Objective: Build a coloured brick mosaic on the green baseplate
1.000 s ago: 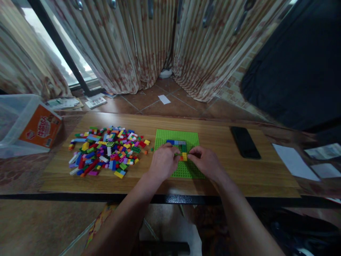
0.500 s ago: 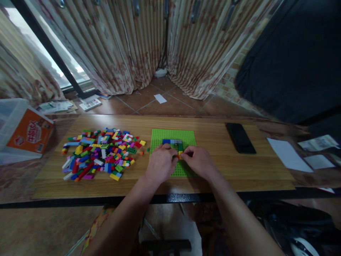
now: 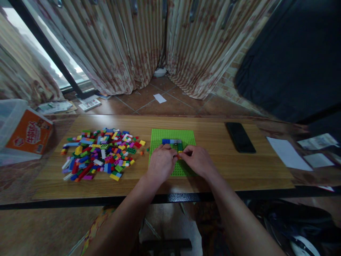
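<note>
A green studded baseplate (image 3: 173, 133) lies on the wooden table under both my hands. On it stands a low line of toy bricks: a row of blue and grey bricks (image 3: 170, 141) at the back and a dark green brick (image 3: 180, 146) on the right side. My left hand (image 3: 162, 161) is closed, its fingertips at a small orange-red brick (image 3: 177, 156). From the right, my right hand (image 3: 198, 160) pinches at the same small brick, close to a yellow one. Fingers hide much of these bricks and the left part of the build.
A wide pile of loose, mixed-colour bricks (image 3: 98, 154) covers the table's left side. To the right lies a black phone (image 3: 240, 137). A clear plastic bin with an orange label (image 3: 30, 131) stands at far left. Papers (image 3: 289, 153) lie beyond the table's right end.
Both hands stay almost in place over the baseplate. The right fingertips have shifted slightly left, closer to the left ones, and less of the yellow brick shows.
</note>
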`<state>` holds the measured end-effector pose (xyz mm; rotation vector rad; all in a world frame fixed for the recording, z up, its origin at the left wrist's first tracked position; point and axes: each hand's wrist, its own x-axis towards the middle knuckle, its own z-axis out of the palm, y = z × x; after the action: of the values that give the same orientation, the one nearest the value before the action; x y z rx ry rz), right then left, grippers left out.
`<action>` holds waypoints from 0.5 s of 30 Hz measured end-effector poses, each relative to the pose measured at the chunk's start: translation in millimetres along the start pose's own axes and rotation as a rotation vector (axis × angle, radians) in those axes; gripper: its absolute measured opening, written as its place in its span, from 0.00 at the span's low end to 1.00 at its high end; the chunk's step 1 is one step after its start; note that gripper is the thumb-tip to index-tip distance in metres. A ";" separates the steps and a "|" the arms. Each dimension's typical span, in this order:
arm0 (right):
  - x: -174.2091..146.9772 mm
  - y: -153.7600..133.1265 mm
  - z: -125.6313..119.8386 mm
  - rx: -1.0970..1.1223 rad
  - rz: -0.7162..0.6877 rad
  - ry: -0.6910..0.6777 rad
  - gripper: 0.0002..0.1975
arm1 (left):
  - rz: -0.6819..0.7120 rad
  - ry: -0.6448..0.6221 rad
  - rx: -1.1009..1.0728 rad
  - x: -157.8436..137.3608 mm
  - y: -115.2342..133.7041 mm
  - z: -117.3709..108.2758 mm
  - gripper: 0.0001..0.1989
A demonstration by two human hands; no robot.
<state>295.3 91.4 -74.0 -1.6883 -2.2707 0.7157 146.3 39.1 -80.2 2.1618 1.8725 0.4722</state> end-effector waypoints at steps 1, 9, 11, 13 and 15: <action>0.2 -0.6 -0.1 0.002 0.008 -0.003 0.08 | -0.003 -0.001 0.002 -0.1 0.4 -0.1 0.08; 2.3 -3.9 1.7 0.008 0.042 -0.014 0.07 | -0.043 0.005 0.030 -0.3 3.4 1.2 0.09; 2.9 -4.1 2.7 -0.013 0.046 -0.008 0.06 | -0.047 0.006 0.032 -0.3 3.6 2.4 0.09; 3.3 -4.7 3.3 -0.024 0.050 -0.006 0.05 | -0.050 0.008 0.035 -0.6 3.5 3.6 0.09; 3.5 -5.6 3.5 -0.012 0.041 -0.015 0.05 | -0.055 0.017 0.035 -1.6 3.0 4.3 0.09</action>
<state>288.0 92.7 -74.6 -1.7461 -2.2607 0.7270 150.6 37.2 -83.2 2.1290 1.9575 0.4517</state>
